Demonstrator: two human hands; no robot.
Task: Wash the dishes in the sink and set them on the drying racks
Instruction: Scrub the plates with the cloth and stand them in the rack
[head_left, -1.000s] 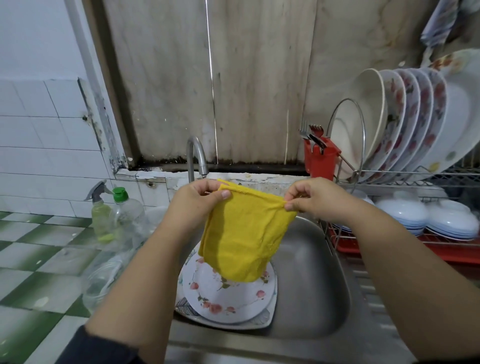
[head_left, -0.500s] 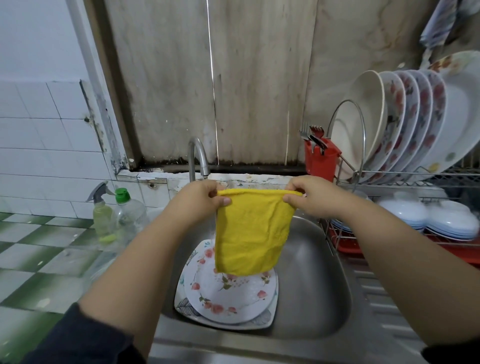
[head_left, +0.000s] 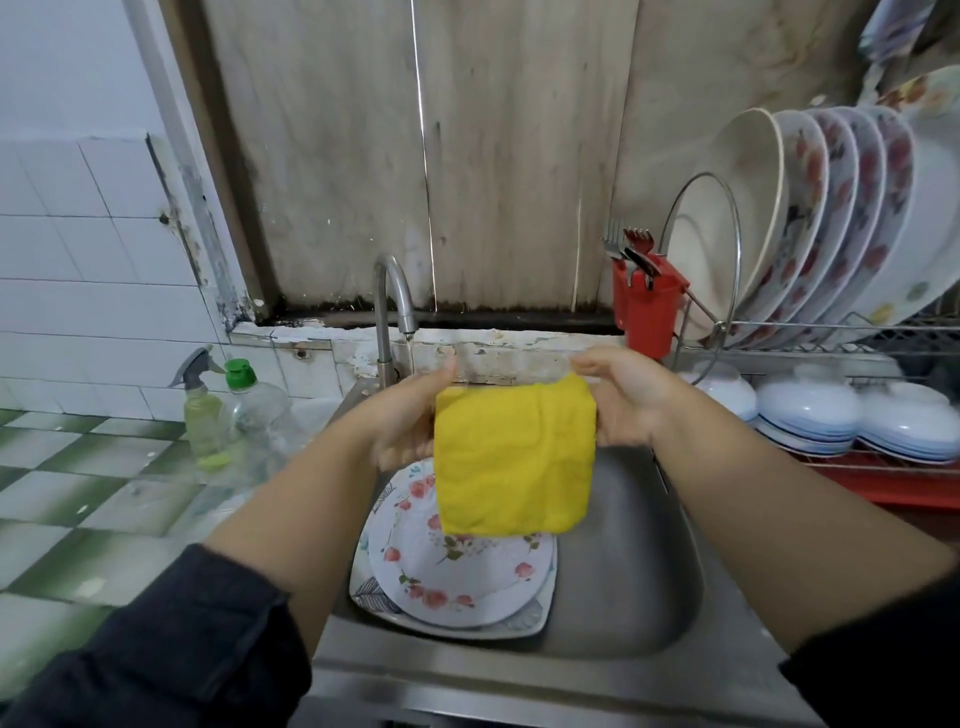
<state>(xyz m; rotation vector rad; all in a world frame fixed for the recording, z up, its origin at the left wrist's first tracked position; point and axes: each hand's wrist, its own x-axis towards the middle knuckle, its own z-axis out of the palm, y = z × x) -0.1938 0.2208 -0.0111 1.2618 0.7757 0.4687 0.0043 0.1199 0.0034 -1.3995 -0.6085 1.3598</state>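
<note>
cloth (head_left: 514, 457): yellow | sink plate (head_left: 457, 577): white, pink florals | cutlery holder (head_left: 647, 306): red | bottle cap (head_left: 240, 373): probably green

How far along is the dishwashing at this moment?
Done: floral plates stand in the upper rack and bowls sit upside down below. In hand: the left hand and right hand hold a yellow cloth over the sink, with the tap running thinly. Left: the stacked plates in the sink, untouched.

Both forearms reach forward over the sink (head_left: 649, 597), dark sleeves pushed up near the elbows. The left hand (head_left: 405, 415) and the right hand (head_left: 621, 397) each grip a top corner of the yellow cloth (head_left: 514, 457), held level between them.
</note>
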